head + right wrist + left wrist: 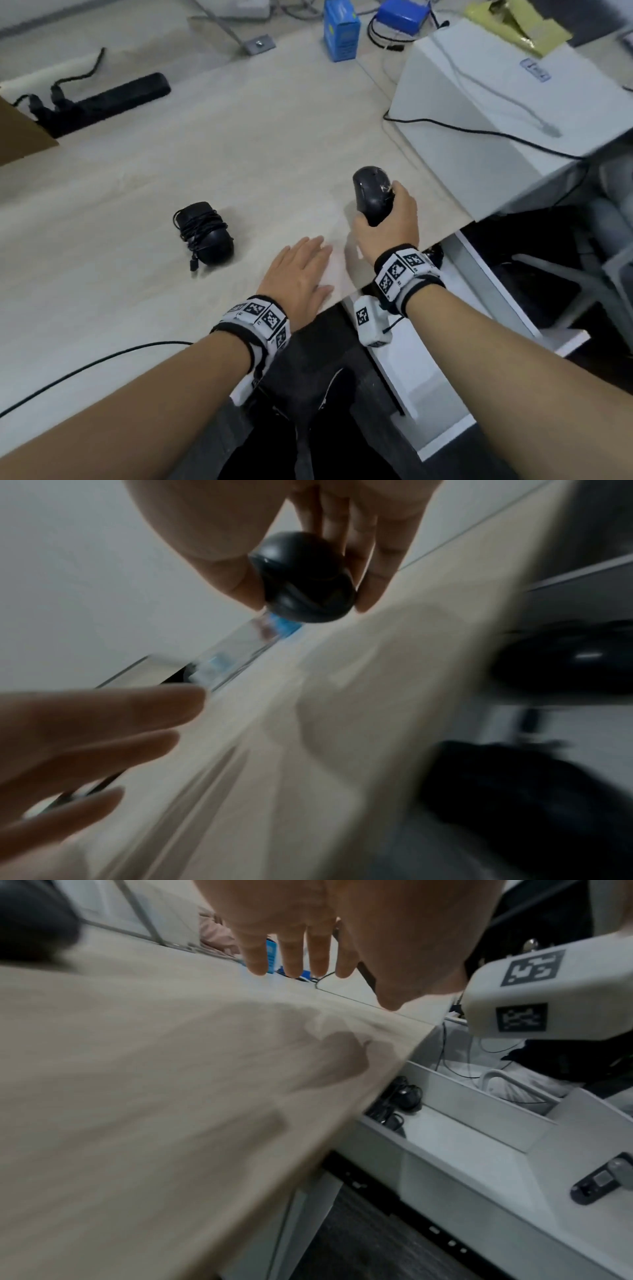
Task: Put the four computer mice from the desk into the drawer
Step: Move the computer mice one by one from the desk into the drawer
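Head view: right hand (388,222) grips a black mouse (373,193) off the surface (239,154); left hand (299,277) lies flat, fingers relaxed. Next, probably carry it over to the drawer (479,1118).

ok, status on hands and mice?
Right hand grips a black mouse, lifted over desk edge. Left hand flat, open on desk. Corded mouse still on desk. Drawer open, path clear.
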